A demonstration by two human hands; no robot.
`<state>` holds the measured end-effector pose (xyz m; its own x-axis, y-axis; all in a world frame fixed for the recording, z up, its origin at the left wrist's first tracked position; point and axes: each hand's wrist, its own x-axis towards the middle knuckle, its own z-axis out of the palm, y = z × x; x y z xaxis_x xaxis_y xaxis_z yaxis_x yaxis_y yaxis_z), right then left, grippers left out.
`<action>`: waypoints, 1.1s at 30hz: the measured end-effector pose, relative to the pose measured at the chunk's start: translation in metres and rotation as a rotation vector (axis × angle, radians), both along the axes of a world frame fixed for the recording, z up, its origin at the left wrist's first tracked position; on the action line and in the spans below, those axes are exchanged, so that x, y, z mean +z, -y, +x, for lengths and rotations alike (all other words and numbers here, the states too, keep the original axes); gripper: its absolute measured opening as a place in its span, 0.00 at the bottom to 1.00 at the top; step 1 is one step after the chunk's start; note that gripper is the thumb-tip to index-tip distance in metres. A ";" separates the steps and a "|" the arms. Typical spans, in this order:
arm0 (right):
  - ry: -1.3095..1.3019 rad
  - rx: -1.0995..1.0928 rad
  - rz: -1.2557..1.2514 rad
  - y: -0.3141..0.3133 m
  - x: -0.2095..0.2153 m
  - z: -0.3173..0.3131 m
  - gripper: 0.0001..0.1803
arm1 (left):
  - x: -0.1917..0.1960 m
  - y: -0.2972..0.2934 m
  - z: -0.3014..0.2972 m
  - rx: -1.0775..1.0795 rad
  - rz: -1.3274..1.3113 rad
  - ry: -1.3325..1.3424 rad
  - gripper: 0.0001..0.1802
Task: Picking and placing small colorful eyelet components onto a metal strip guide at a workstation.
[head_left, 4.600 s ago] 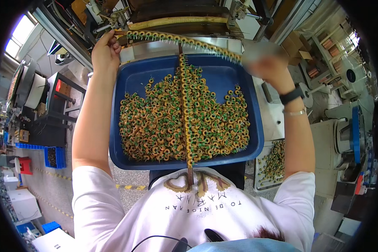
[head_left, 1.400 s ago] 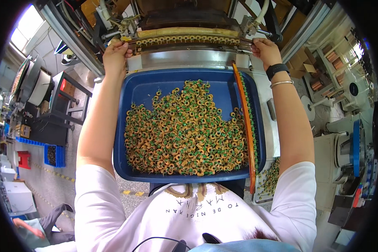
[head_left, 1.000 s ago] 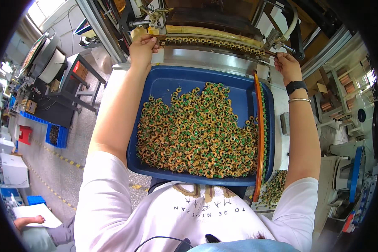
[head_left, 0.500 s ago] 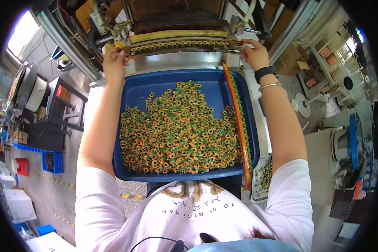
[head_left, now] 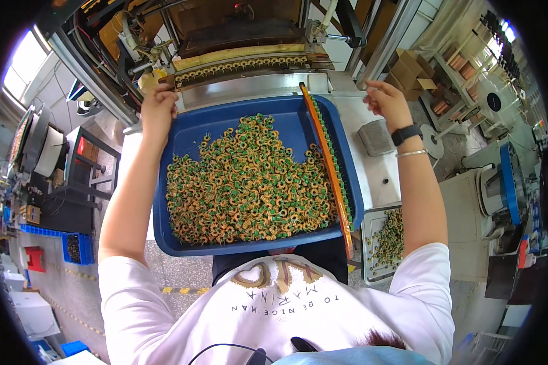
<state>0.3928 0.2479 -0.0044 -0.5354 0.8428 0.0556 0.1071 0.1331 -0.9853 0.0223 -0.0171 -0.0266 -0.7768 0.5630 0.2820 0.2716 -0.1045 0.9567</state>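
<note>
Several small wound ring coils (head_left: 243,182), copper-coloured and green, are heaped in a blue tray (head_left: 164,231) before me. Along the tray's right side leans an orange strip (head_left: 332,170) with a row of green coils on it. Another strip holding a row of coils (head_left: 243,66) lies across the front of the machine, beyond the tray. My left hand (head_left: 158,112) is just below that strip's left end, fingers loosely bent and apart, with nothing visible in them. My right hand (head_left: 388,102) hangs right of the tray, away from the strip, its fingers spread and holding nothing.
A metal tray of loose coils (head_left: 386,243) sits by my right elbow. On the pale tabletop are a grey block (head_left: 376,137) and a tiny dark piece (head_left: 385,180). Metal posts (head_left: 94,79) frame the machine. A cardboard box (head_left: 410,74) stands at the far right.
My right hand has let go of the far strip's right end and moved right. My left hand has dropped slightly from its left end. The view has shifted right.
</note>
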 end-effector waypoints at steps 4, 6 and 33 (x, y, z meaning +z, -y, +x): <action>0.013 -0.071 -0.154 -0.001 -0.018 0.039 0.10 | 0.009 0.005 0.058 -0.278 -0.204 -0.247 0.16; -0.117 -0.121 -0.229 0.002 -0.036 0.054 0.10 | 0.020 0.001 0.092 -0.412 -0.257 -0.356 0.16; -0.286 0.255 0.046 0.239 -0.025 0.188 0.12 | 0.040 -0.004 0.134 -0.364 -0.416 -0.838 0.35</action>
